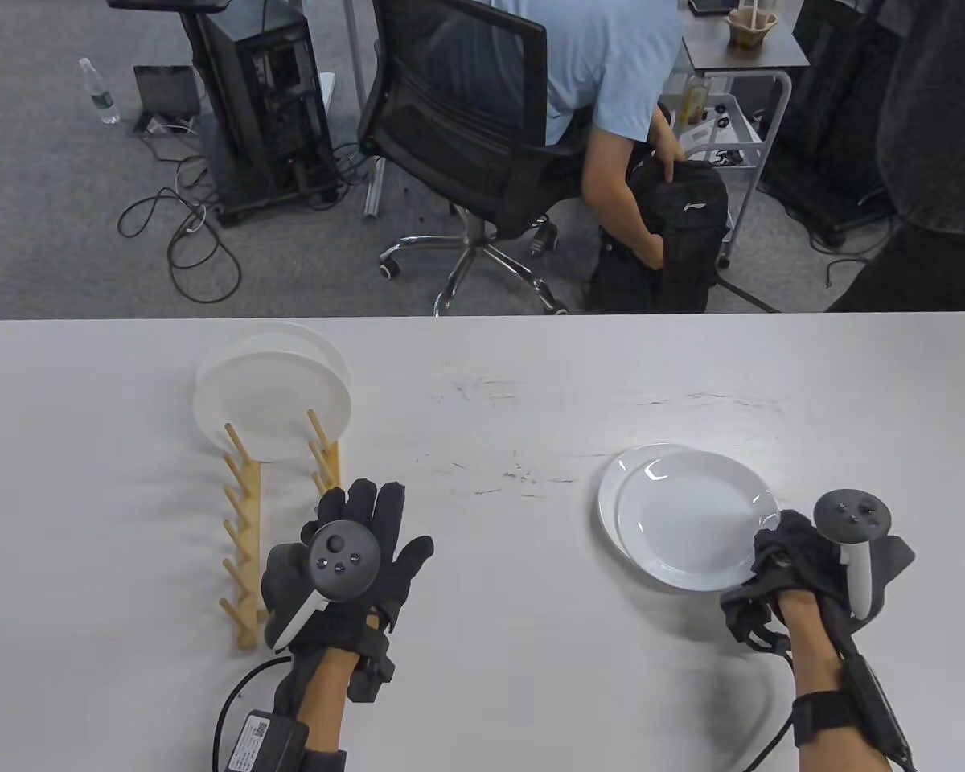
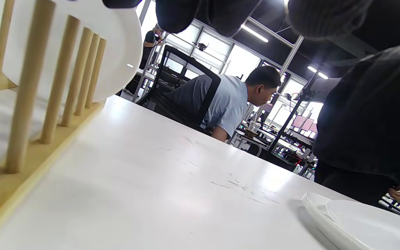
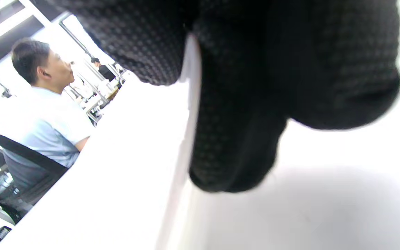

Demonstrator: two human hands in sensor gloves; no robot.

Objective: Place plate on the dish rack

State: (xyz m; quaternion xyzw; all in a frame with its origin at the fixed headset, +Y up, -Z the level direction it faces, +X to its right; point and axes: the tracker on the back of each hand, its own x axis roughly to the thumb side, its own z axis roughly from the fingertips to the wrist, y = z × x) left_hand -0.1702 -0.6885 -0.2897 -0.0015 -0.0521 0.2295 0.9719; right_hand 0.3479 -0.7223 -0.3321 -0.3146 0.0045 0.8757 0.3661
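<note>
Two white plates (image 1: 683, 523) lie stacked on the table at the right, the top one shifted toward me. My right hand (image 1: 772, 540) grips the top plate's near right rim. In the right wrist view my gloved fingers (image 3: 234, 139) wrap the plate's edge (image 3: 190, 104). The wooden dish rack (image 1: 245, 523) stands at the left with white plates (image 1: 273, 394) upright in its far slots. My left hand (image 1: 362, 523) rests open on the table, fingers spread, just right of the rack and holding nothing. The left wrist view shows the rack pegs (image 2: 30, 86), a racked plate (image 2: 116, 52) and the stack (image 2: 359, 222).
The white table (image 1: 515, 643) has scuff marks at its middle. Beyond its far edge a man sits in a black office chair (image 1: 466, 121) bent over a black backpack (image 1: 675, 241). The near slots of the rack hold nothing.
</note>
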